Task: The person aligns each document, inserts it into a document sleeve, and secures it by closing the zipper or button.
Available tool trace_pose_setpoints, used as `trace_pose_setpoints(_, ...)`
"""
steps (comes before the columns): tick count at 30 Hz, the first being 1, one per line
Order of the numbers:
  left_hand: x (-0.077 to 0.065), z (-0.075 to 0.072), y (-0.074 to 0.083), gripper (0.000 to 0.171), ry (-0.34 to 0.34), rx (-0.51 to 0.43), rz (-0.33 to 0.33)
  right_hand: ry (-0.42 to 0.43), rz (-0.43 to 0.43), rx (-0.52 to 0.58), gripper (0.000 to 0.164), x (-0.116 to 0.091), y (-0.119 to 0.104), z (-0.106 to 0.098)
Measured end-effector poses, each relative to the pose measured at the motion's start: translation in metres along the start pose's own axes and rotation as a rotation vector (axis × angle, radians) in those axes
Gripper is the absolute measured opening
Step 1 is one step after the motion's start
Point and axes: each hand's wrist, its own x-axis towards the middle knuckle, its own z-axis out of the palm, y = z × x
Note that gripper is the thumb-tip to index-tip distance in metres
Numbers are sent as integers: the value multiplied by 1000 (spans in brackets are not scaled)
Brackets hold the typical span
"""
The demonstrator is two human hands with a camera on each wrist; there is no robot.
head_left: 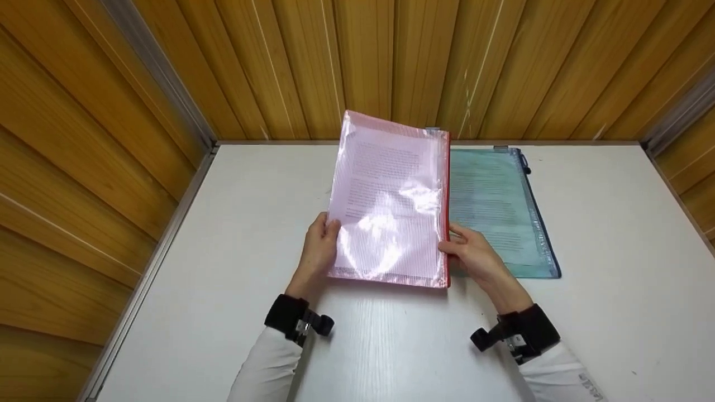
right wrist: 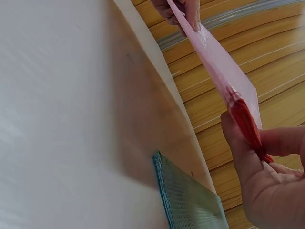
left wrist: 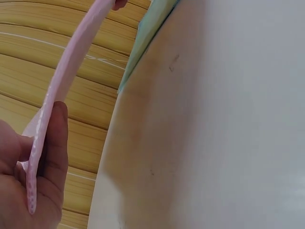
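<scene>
A pink, see-through zip document pouch [head_left: 385,167] with a printed sheet inside is held up off the table, tilted, its red zip edge on the right. My left hand [head_left: 320,245] pinches its left edge low down, thumb on the front face and fingers behind. On the red edge, my right hand [head_left: 475,254] pinches with thumb in front and fingers at the back. Partly covered by the pink pouch, a green zip document pouch [head_left: 491,206] with a dark blue zip edge and printed paper lies on the table. The right wrist view shows the red zip edge [right wrist: 245,124] between thumb and fingers.
The white table [head_left: 223,268] runs back to a wood-panelled wall [head_left: 368,67]. Another panelled wall [head_left: 84,167] stands at the left, with a metal strip [head_left: 156,251] along the table's edge. Both wrists wear black camera straps [head_left: 287,315].
</scene>
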Motion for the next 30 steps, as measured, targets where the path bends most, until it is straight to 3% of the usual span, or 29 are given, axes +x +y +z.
trace_pose_setpoints(9, -1, -17, -4, 40, -84, 6, -60, 101, -2, -10, 62, 9, 6, 10)
trace_pose_setpoints(15, 2, -23, -6, 43, -101, 101, -73, 169, 21, -32, 56, 17, 9, 18)
trace_pose_setpoints(22, 7, -28, -12, 42, -65, 211, -91, 107, 32, -130, 57, 27, 9, 27)
trace_pose_setpoints(30, 13, -37, -21, 45, -31, 362, -114, 14, 37, -230, 75, 35, 11, 33)
